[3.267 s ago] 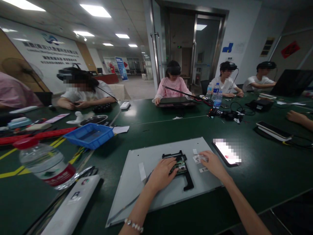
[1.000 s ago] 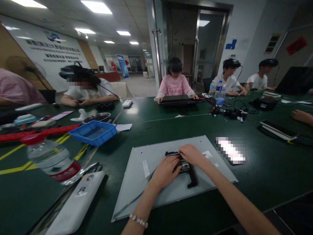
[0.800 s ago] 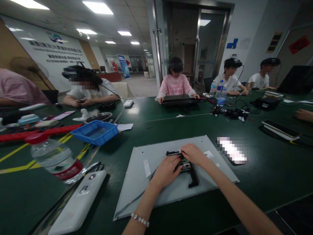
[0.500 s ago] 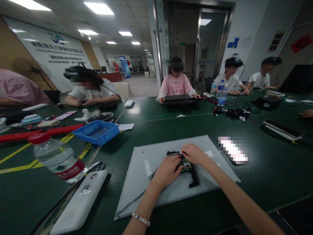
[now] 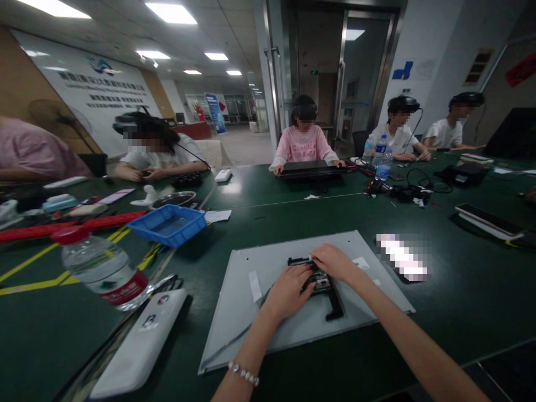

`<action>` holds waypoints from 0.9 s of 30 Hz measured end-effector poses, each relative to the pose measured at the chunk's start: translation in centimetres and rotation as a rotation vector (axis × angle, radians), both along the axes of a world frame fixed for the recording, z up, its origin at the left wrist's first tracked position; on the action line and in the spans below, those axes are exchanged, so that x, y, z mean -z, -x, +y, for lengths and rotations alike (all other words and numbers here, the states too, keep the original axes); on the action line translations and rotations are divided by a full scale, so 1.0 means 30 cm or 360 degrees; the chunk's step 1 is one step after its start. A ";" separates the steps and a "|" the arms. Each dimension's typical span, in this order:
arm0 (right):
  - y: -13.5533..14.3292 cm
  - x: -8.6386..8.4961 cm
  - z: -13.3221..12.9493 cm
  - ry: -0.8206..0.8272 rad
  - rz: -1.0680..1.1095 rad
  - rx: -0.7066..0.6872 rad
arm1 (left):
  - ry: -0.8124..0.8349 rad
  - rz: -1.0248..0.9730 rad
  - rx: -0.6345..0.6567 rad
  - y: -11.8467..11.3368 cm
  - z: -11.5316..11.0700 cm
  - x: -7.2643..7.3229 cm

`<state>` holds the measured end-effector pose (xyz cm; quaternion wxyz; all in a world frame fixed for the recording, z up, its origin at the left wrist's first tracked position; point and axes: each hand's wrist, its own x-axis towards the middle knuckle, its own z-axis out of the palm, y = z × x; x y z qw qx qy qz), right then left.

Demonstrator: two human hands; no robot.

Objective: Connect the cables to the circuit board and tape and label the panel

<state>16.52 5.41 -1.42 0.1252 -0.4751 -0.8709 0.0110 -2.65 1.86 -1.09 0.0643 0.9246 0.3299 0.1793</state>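
Note:
A pale flat panel (image 5: 288,329) lies on the green table, with a black bracket (image 5: 335,306) and a green circuit board (image 5: 321,282) on its middle. My left hand (image 5: 290,290), a beaded bracelet on its wrist, rests over the left part of the board and bracket with its fingers spread. At the board's upper edge my right hand (image 5: 330,261) has its fingers bent together in a pinch; what lies between them is hidden. A grey cable (image 5: 234,341) runs from under my left hand to the panel's lower left corner.
On the left are a water bottle (image 5: 106,273), a white power bank (image 5: 142,340) and a blue tray (image 5: 170,224). A phone (image 5: 402,258) lies right of the panel. Several people sit around the table (image 5: 469,290); bottles and black cables lie at the back right.
The whole view has shifted slightly. Both hands stay at nearly the same places on the board, with no clear change in grip.

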 end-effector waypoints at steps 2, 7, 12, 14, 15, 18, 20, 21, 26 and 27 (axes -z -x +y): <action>0.001 0.000 -0.004 -0.0003 -0.0004 -0.0003 | 0.0003 -0.0004 0.0005 -0.002 -0.001 -0.002; 0.006 0.003 -0.015 -0.0033 0.0018 -0.0023 | 0.0013 0.0002 0.0003 -0.006 0.001 -0.002; -0.006 0.000 -0.022 -0.0174 0.0151 -0.0005 | -0.0007 -0.0001 -0.0007 -0.004 -0.001 -0.003; -0.026 -0.012 -0.027 -0.0277 0.0228 0.0043 | -0.0009 0.0002 -0.0016 -0.003 -0.003 -0.004; -0.040 -0.018 -0.028 -0.0316 0.0259 0.0080 | -0.0008 0.0003 -0.0020 -0.003 -0.003 -0.004; -0.085 -0.024 -0.028 -0.0345 0.0286 0.0215 | -0.0002 0.0008 -0.0025 -0.004 -0.005 -0.005; -0.110 -0.012 -0.023 -0.0288 0.0254 0.0283 | 0.0002 0.0016 -0.0029 -0.003 -0.005 -0.005; -0.120 -0.002 -0.019 -0.0240 0.0227 0.0313 | 0.0003 0.0020 -0.0031 -0.003 -0.005 -0.004; -0.148 0.049 -0.006 -0.0026 0.0163 0.0444 | 0.0002 0.0021 -0.0039 -0.001 -0.003 0.000; -0.155 0.056 -0.006 -0.0004 0.0191 0.0437 | 0.0004 0.0023 -0.0039 0.000 -0.003 0.000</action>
